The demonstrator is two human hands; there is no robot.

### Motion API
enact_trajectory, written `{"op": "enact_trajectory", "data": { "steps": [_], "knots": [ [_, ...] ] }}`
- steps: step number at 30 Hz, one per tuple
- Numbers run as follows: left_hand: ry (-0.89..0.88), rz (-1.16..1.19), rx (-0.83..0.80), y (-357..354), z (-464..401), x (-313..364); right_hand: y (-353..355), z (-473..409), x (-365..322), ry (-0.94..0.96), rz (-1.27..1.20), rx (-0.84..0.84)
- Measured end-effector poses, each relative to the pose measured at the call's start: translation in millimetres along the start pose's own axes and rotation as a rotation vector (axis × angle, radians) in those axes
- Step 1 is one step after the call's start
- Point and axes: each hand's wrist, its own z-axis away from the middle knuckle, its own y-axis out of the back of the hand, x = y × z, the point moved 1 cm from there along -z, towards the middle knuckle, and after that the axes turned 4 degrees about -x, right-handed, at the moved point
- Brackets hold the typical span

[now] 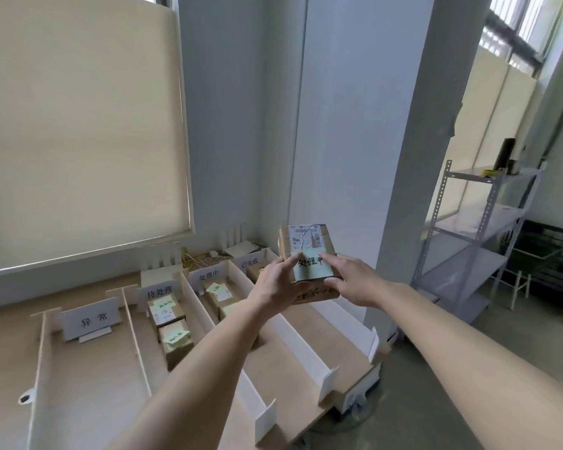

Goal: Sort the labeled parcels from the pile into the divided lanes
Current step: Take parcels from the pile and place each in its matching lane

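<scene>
Hands meet at a small brown cardboard parcel [304,251] held up in the air above the far right corner of the bench. The left hand [278,284] grips the parcel from its left side, thumb on top and fingers curled underneath. The right hand [351,280] holds the right side, its forefinger stretched along the top and the other fingers tucked beneath. A white shipping label [307,238] covers the far half of the parcel's top, and a pale green sticky note [312,266] with black handwritten characters covers the near half. A second brown box [317,292] shows just below the parcel, under the hands; whether the two touch cannot be told.

Below lies the light wooden bench [88,384], split by upright white divider boards [205,306] into lanes running from its near edge to its far edge. At the far end of each lane stands a white sign card [91,316] with black characters. The second lane from the left holds two brown parcels with sticky notes [171,323], one behind the other. The third lane holds more noted parcels [220,292], partly hidden by the left forearm. The rightmost lane holds another brown box [257,271] near its far end.

Beyond the bench's right edge stands a grey metal shelving rack [468,235].
</scene>
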Motion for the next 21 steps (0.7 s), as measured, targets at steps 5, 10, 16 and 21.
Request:
{"op": "enact_trajectory", "data": {
  "steps": [5,10,16,21],
  "knots": [
    [0.044,0.038,-0.002,-27,-67,-33,-10,-71,35,0.007,0.005,-0.051],
    [0.064,0.064,0.041,-43,-109,-63,-25,-128,56,0.033,-0.028,-0.064],
    [0.130,0.066,0.058,-67,-134,-107,-62,-181,73,0.090,-0.064,-0.122],
    [0.256,0.049,0.056,-111,-132,-153,-125,-216,90,0.164,-0.091,-0.212]
  ]
}}
